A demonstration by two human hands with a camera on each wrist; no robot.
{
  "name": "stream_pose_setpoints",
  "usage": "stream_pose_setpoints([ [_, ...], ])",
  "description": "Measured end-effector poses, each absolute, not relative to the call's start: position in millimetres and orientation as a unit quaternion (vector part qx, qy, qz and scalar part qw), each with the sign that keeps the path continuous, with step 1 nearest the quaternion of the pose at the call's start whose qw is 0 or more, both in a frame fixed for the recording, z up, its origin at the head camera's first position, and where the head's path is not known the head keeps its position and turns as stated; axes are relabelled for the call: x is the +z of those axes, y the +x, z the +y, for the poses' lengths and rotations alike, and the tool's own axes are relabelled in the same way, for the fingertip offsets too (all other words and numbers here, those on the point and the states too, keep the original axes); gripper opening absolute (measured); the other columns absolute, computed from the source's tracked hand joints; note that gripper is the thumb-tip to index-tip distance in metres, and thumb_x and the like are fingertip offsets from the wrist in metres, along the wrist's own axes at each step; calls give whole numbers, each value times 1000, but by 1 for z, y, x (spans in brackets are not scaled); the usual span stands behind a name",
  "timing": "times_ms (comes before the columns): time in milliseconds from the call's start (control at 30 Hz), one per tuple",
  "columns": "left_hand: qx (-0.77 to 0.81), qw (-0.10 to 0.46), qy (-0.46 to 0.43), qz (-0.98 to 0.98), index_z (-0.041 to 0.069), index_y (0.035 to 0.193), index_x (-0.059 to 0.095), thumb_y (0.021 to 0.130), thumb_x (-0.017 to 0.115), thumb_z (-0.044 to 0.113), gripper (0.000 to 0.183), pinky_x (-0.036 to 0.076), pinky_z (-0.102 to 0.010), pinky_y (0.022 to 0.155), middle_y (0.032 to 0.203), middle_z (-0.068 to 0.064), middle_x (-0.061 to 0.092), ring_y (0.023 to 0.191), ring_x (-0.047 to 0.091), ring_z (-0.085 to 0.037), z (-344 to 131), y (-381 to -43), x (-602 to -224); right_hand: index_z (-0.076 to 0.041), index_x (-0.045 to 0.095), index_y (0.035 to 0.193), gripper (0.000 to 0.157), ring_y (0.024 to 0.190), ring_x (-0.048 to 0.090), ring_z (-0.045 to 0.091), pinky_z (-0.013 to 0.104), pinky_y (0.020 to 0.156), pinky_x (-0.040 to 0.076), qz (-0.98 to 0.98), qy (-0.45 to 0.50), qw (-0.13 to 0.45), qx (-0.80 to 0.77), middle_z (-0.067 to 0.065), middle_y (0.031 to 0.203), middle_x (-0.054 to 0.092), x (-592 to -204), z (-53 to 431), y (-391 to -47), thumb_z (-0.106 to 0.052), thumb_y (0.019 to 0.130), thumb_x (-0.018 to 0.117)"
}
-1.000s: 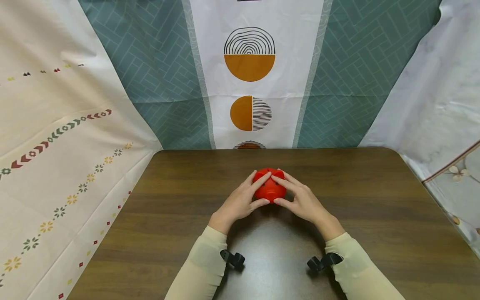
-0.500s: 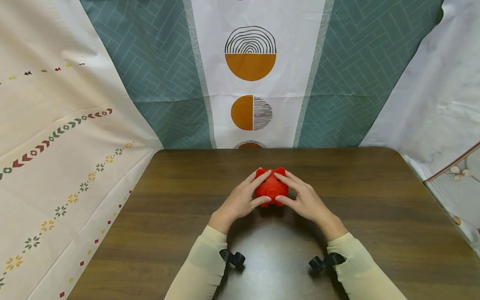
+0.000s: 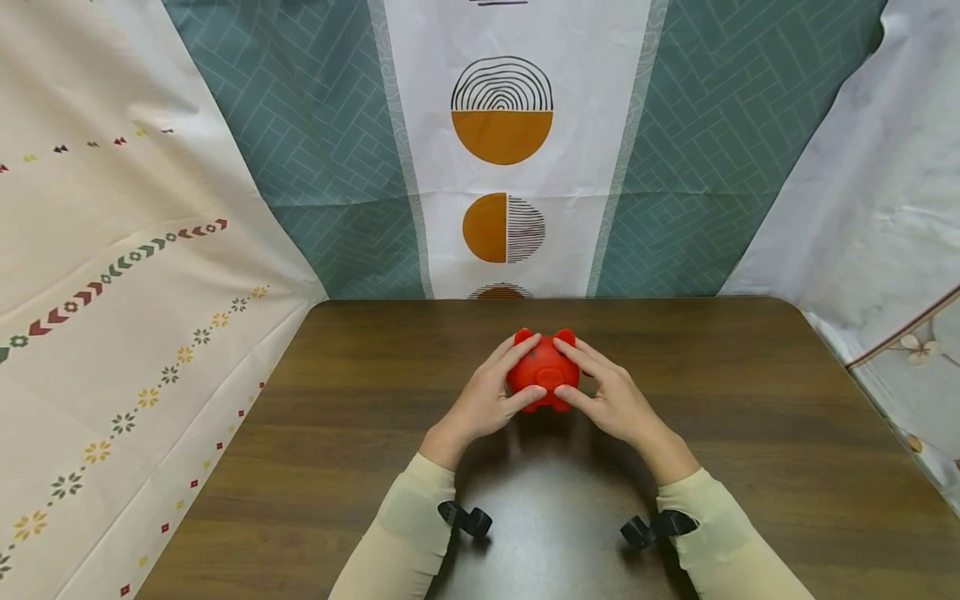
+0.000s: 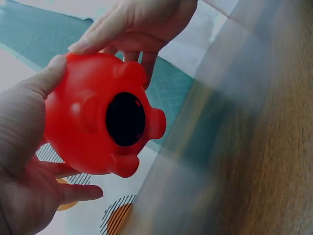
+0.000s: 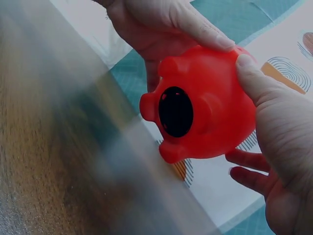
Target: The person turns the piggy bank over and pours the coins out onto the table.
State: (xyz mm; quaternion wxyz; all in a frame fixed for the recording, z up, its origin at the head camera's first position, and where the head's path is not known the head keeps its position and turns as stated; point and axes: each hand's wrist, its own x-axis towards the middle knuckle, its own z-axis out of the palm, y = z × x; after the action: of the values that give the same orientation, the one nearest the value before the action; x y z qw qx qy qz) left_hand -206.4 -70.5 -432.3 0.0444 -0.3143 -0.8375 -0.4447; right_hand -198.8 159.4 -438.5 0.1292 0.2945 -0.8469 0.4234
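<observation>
Fingers (image 3: 520,354) of the left hand (image 3: 480,406) and the right hand (image 3: 621,406) are clamped on the pig (image 3: 550,362) from either side, spread over its top and flanks, with the thumbs (image 3: 528,399) in front. The two thumb tips come near each other just below the snout (image 3: 549,377), without touching. One left fingertip juts past the red shell in the left wrist view (so not every finger bears on it).

Between the palms, the pig faces the person. Under the thumbs, its feet (image 4: 157,123) and the dark disc (image 4: 126,119) on its belly show to the wrist cameras, and a gap parts the feet from the table (image 3: 337,417): it is held up, off the wood.

By my reading, the step in hand is a two-handed hold in the air. The next move calls for both hands to travel together with an even squeeze, since the rounded shell could roll if one side let up.

Behind the fingers, the wrists lie low and the forearms slant outward toward the person, mirrored, in pale sleeves (image 3: 405,529) with black mounts (image 3: 467,518). Beyond the fingertips, past the table's far edge, hangs patterned cloth (image 3: 337,125).
</observation>
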Motion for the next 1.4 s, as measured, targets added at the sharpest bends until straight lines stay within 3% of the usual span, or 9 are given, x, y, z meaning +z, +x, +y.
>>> stream_pose_setpoints([
  [333, -496, 56, -291, -816, 32, 147, 37, 90, 66, 37, 64, 53, -29, 85, 147, 5, 37, 121, 46, -18, -66, -204, -429, -23, 39, 148, 68, 121, 54, 28, 45, 87, 52, -844, 286, 145, 430, 9, 148, 41, -432, 158, -195, -27, 88, 71],
  [567, -567, 39, -273, -776, 8, 146, 38, 94, 59, 11, 56, 53, -34, 86, 142, -12, 44, 118, 52, -28, -66, -182, -389, -29, 35, 149, 73, 105, 55, 19, 40, 81, 54, -858, 268, 149, 412, 4, 139, 51, -426, 157, -192, -32, 86, 72],
  [633, -580, 34, -265, -770, 7, 147, 38, 96, 56, 13, 54, 53, -33, 87, 143, -13, 45, 119, 52, -28, -67, -182, -388, -30, 34, 150, 78, 104, 53, 17, 40, 79, 53, -859, 268, 147, 411, 3, 132, 54, -424, 156, -190, -33, 83, 74],
  [933, -638, 18, -224, -736, 24, 146, 41, 100, 51, 22, 46, 53, -36, 88, 137, -7, 51, 113, 56, -26, -70, -200, -417, -29, 32, 151, 98, 107, 46, 13, 37, 83, 52, -851, 294, 148, 409, -2, 128, 54, -419, 153, -186, -36, 69, 86],
  [1200, -631, 28, -211, -746, 23, 145, 44, 101, 50, 27, 45, 53, -35, 87, 133, -6, 54, 110, 57, -25, -72, -199, -418, -25, 34, 150, 98, 103, 48, 12, 34, 82, 53, -849, 307, 168, 397, -2, 129, 56, -422, 151, -187, -28, 69, 88],
  [1400, -618, 45, -206, -758, 19, 142, 48, 101, 48, 26, 41, 55, -37, 82, 125, -11, 60, 102, 60, -28, -71, -198, -415, -27, 32, 151, 95, 112, 52, 18, 41, 87, 53, -844, 306, 153, 412, 1, 136, 53, -421, 149, -186, -29, 73, 85],
])
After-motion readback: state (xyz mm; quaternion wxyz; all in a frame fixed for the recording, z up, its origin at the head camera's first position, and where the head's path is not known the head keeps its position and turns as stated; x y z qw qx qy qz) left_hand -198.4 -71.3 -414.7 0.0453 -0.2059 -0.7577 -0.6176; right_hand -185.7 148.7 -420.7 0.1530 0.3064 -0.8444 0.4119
